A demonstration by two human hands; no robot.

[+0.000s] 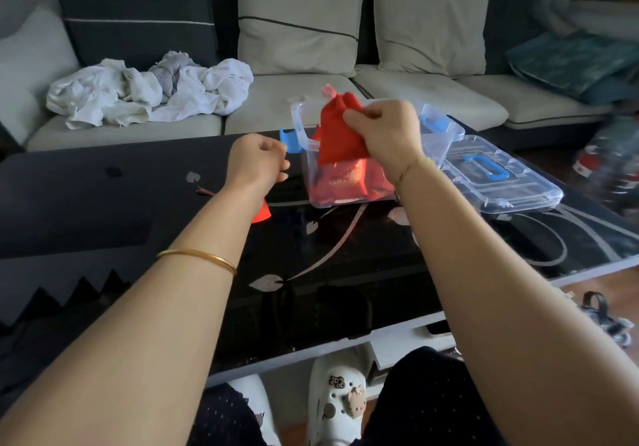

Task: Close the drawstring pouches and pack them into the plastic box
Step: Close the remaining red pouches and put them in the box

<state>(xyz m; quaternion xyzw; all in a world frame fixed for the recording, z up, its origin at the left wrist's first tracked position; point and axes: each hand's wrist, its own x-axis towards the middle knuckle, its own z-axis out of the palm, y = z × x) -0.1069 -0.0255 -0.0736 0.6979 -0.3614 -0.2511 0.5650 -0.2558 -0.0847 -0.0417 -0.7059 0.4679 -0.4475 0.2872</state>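
Red drawstring pouch (337, 134) pinched by curled fingers of right hand (383, 136), held over the clear plastic box (298, 119) with more red pouches (345, 183) inside, left hand (257, 160) curled beside blue latch (288, 141), hold unclear, lid (501, 176) alongside on black table (345, 245).

L hand (257, 160) fisted, R hand (383, 134) pinching pouch (337, 138).

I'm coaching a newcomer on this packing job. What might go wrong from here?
The right hand pinches the red pouch by its side above the plastic box; released so, it might catch on the rim. A red piece, likely another pouch, lies on the table half hidden by the left forearm and could be swept off or forgotten. The lid sits near the table's far edge; a nudge might tip it off.
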